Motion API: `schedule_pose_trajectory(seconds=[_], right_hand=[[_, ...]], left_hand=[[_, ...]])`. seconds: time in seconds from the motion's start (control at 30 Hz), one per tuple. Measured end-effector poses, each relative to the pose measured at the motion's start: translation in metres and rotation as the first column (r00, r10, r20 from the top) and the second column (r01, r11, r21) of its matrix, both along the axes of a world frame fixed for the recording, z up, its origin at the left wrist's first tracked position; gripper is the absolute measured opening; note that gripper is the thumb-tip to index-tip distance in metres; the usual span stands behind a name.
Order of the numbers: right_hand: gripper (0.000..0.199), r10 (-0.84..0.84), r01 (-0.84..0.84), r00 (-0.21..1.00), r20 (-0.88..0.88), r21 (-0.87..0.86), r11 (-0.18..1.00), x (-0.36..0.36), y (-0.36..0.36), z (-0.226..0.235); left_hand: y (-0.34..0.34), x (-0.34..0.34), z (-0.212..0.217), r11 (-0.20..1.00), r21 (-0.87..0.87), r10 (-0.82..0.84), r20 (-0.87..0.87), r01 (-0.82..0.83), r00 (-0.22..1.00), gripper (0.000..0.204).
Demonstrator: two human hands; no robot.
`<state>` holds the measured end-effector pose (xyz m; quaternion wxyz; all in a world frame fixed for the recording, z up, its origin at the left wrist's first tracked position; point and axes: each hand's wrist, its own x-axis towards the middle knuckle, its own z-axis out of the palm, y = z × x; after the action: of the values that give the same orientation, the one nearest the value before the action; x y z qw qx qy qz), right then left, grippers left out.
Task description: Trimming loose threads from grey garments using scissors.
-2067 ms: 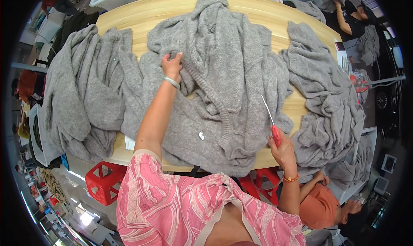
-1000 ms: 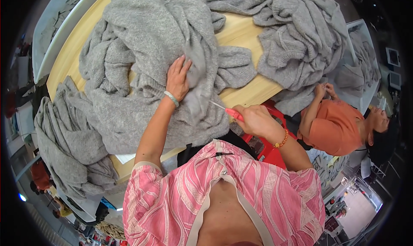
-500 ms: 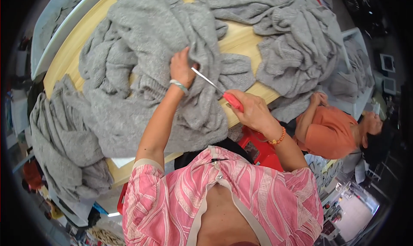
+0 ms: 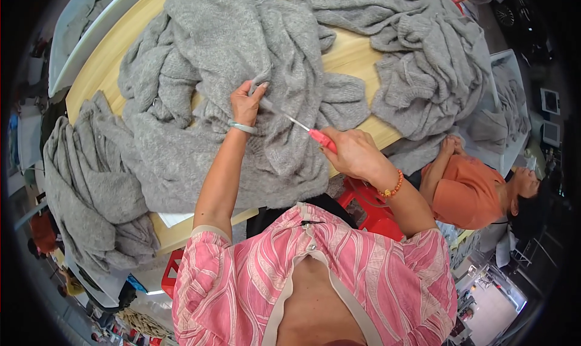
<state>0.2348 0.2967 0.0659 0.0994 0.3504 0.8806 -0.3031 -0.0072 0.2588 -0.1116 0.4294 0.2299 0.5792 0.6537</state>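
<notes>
A large grey knit sweater [image 4: 224, 49] lies spread and rumpled over the table in front of me. My left hand [image 4: 246, 105] is closed on it, pinching a small fold of the knit between thumb and fingers. To its right, my right hand [image 4: 357, 155] grips the red handle of a tool with a thin metal shaft [image 4: 301, 125]. The shaft points up and left across the sweater toward my left fingers. Its tip is blurred against the knit, so its exact kind and whether it touches the fabric I cannot tell.
More grey knitwear lies heaped at the right [image 4: 423, 73] and hangs over the left table edge [image 4: 91, 188]. A co-worker in an orange top [image 4: 466, 188] sits at the right, near a pale bin [image 4: 502, 98] of knitwear. A red stool [image 4: 369, 210] stands below the table.
My left hand has turned and now pinches up a fold, slightly lower than before. The tool's tip has shifted down a little. The whole view has moved slightly.
</notes>
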Motion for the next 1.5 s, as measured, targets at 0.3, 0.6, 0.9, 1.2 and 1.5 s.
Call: schedule_pose_trajectory(seconds=[0.3,0.6,0.9,1.2,1.5], right_hand=[[0.024,-0.107,0.107,0.991,-0.084,-0.005,0.994,-0.003,0.003,0.008],[0.026,-0.145,0.157,0.964,-0.222,0.038,0.987,0.006,0.01,0.003],[0.021,-0.147,0.156,0.981,-0.124,0.065,0.986,0.007,0.004,-0.021],[0.024,0.029,-0.033,0.997,-0.065,-0.057,0.998,0.006,0.016,-0.011],[0.03,-0.106,0.103,0.987,-0.117,-0.029,0.994,0.048,0.02,-0.03]], left_hand=[[-0.009,-0.002,-0.006,0.995,-0.097,-0.015,-0.333,-0.018,0.943,0.028],[0.069,0.0,0.042,0.882,-0.432,-0.338,-0.859,-0.189,0.386,0.062],[0.017,-0.028,0.003,0.997,-0.078,-0.065,-0.697,0.015,0.714,0.011],[-0.005,-0.013,-0.003,0.996,-0.079,0.008,-0.427,-0.047,0.904,0.014],[-0.052,0.033,0.034,0.985,-0.095,-0.172,-0.573,0.143,0.802,0.064]])
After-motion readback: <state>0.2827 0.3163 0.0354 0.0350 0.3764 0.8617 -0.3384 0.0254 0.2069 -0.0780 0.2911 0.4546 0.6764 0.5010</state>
